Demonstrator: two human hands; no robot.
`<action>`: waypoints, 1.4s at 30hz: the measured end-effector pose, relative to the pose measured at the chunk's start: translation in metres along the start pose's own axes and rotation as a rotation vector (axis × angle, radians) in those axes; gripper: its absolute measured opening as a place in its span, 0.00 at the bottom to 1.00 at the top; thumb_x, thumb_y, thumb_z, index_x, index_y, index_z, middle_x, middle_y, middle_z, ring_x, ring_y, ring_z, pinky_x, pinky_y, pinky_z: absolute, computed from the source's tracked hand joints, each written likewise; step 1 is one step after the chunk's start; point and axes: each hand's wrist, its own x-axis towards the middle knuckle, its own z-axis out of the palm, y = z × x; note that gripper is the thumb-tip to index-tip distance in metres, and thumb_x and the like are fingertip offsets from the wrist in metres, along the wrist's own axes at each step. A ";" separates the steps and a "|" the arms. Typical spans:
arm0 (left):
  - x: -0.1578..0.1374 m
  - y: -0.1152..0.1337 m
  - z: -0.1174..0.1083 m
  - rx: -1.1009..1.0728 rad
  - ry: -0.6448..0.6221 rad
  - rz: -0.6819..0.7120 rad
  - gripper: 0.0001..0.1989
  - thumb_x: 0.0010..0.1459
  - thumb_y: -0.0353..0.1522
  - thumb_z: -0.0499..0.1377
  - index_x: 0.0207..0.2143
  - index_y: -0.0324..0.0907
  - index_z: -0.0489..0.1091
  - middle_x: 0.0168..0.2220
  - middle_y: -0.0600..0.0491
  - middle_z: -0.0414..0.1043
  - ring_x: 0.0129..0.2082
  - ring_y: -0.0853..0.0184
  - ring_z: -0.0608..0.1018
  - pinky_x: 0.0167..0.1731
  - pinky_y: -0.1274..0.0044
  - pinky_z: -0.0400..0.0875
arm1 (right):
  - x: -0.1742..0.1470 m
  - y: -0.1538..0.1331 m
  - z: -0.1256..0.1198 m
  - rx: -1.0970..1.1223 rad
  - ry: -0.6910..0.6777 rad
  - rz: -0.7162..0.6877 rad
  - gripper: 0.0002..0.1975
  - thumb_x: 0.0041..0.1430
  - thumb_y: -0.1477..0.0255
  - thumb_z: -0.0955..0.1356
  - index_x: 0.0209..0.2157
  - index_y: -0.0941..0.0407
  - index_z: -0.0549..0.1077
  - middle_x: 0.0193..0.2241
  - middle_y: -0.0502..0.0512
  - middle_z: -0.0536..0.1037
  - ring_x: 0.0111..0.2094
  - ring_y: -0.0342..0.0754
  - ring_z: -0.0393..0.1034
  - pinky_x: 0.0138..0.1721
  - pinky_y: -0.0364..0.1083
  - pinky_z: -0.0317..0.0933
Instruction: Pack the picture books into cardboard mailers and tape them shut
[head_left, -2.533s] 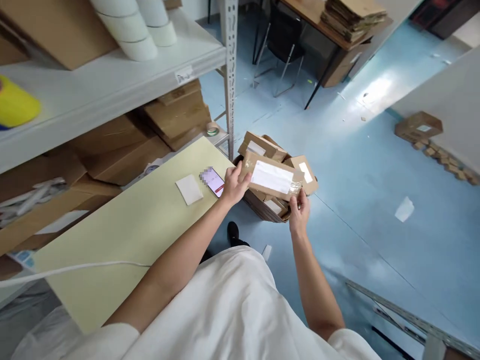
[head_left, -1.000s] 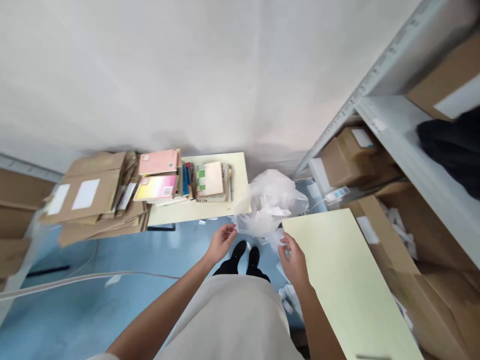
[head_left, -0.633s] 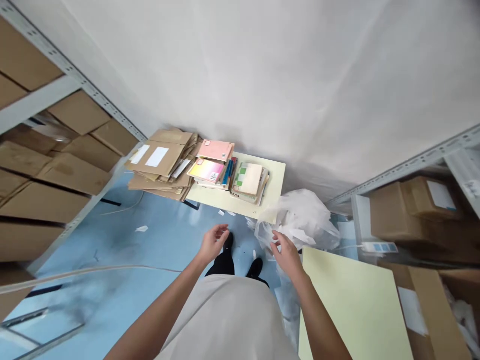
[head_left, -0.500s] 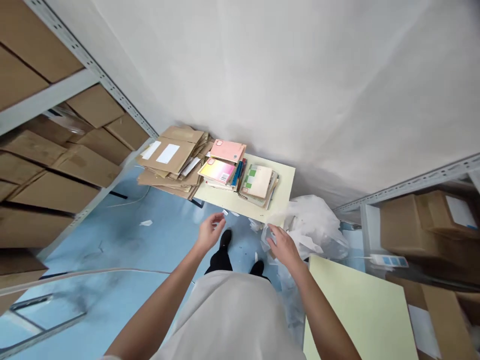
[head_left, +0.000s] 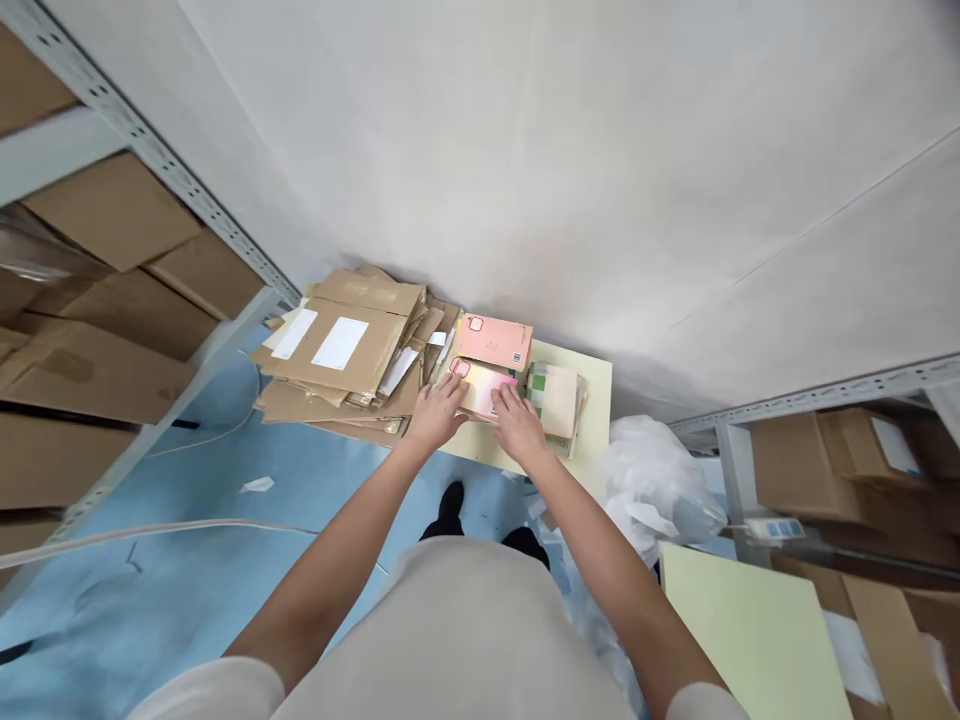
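Note:
A book with a yellow-to-pink cover (head_left: 480, 388) lies on top of a stack, at the near side of a pale yellow table (head_left: 596, 400). My left hand (head_left: 436, 410) is at its left end and my right hand (head_left: 519, 420) at its right end. Both have fingers over the cover and are closed on the book's edges; their undersides are hidden. Just behind it lies a pink book (head_left: 495, 342). To the right, partly covered by my right hand, is a stack topped by a green-and-cream book (head_left: 556, 395).
Flattened cardboard (head_left: 360, 330) with white labels is piled on the table's left. Right of the table sits a clear plastic bag (head_left: 652, 480), near a second pale yellow tabletop (head_left: 750, 630). Shelves with cardboard boxes (head_left: 120, 300) stand on both sides. A cable (head_left: 187, 525) crosses the left.
Both my hands have moved forward from the air before the table onto the yellow-to-pink book. The view has shifted, with the table now closer to me.

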 end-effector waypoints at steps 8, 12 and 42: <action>-0.013 -0.015 0.006 -0.130 0.039 0.066 0.16 0.53 0.25 0.60 0.45 0.47 0.72 0.53 0.43 0.72 0.57 0.53 0.69 0.57 0.58 0.56 | -0.004 -0.012 0.016 0.037 0.049 0.048 0.24 0.59 0.85 0.59 0.56 0.58 0.67 0.59 0.66 0.66 0.62 0.56 0.58 0.58 0.58 0.56; -0.022 -0.022 -0.004 -0.231 0.022 0.108 0.11 0.57 0.28 0.57 0.41 0.46 0.74 0.46 0.44 0.77 0.48 0.56 0.76 0.53 0.62 0.62 | -0.021 -0.016 0.016 0.173 0.187 0.100 0.20 0.61 0.83 0.58 0.49 0.56 0.72 0.51 0.60 0.75 0.57 0.51 0.65 0.56 0.53 0.60; -0.056 0.285 0.073 -0.911 -0.840 0.471 0.15 0.56 0.42 0.57 0.34 0.40 0.74 0.29 0.51 0.76 0.27 0.68 0.74 0.26 0.78 0.69 | -0.364 0.026 0.001 1.191 0.850 0.901 0.16 0.53 0.61 0.70 0.41 0.55 0.77 0.36 0.54 0.81 0.36 0.49 0.75 0.39 0.48 0.68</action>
